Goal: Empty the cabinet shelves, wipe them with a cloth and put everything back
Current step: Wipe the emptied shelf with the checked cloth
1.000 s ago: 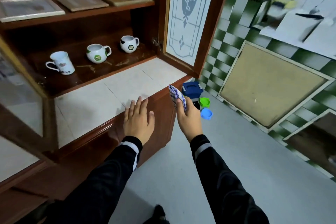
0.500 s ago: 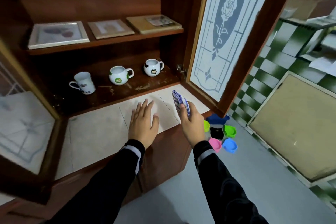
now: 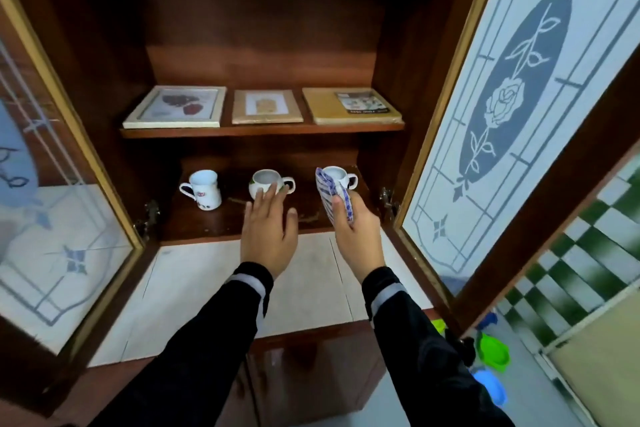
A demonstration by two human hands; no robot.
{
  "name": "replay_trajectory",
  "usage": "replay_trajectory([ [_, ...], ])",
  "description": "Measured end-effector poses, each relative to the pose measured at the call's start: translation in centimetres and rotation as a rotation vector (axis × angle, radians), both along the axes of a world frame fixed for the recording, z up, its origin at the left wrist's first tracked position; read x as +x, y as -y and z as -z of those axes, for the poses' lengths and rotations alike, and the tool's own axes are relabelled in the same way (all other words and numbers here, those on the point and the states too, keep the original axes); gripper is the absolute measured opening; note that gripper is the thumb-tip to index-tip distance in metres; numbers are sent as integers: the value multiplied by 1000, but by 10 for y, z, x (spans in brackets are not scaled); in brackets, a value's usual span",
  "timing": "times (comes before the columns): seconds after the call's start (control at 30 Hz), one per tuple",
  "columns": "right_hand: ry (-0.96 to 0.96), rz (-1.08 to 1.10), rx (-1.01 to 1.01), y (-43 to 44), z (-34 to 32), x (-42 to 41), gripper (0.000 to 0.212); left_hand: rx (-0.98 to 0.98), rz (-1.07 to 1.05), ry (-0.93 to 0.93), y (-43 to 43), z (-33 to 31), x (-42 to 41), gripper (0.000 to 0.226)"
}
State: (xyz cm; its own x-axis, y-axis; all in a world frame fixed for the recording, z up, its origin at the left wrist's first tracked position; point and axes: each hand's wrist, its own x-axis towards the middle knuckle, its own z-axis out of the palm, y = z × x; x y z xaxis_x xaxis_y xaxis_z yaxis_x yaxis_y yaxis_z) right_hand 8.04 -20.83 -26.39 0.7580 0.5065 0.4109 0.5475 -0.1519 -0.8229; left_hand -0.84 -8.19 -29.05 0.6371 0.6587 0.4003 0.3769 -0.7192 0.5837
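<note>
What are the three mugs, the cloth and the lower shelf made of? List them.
The mugs: likely glazed ceramic, glossy white with printed motifs. The cloth in the right hand: soft woven fabric, blue-and-white patterned, folding limply. The lower shelf: dark wood or veneer, worn and scuffed.

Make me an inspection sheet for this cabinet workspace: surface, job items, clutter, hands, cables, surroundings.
Surface: pale ledge; lower shelf scuffed.
Job's things: left mug, middle mug and right mug on the lower shelf; white frame, brown frame and brown package flat on the upper shelf.
Clutter: coloured plastic pieces on the floor, lower right.
Hands: left hand open, fingers by the middle mug, contact unclear; right hand grips the checked cloth.
Cables: nothing seen.
Surroundings: left door and right door open; green-checked tiles at right.
</note>
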Motion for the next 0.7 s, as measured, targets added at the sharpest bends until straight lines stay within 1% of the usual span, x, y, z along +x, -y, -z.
replay_trajectory([
  [0.1,60,-21,40,-8,-18,13,33,50,-27,8,-6,-18,8,60],
  [0.33,173,-150,153,-26,-66,43,30,147,-127,86,-23,-76,24,59],
  [0.53,223,-177,251,-50,-104,54,23,272,-194,107,-39,-120,26,60],
  [0.6,245,-178,291,-58,-119,55,23,297,-206,116,-46,-134,25,62],
  [0.7,271,-178,343,-69,-146,54,21,319,-191,139,-55,-158,25,60],
])
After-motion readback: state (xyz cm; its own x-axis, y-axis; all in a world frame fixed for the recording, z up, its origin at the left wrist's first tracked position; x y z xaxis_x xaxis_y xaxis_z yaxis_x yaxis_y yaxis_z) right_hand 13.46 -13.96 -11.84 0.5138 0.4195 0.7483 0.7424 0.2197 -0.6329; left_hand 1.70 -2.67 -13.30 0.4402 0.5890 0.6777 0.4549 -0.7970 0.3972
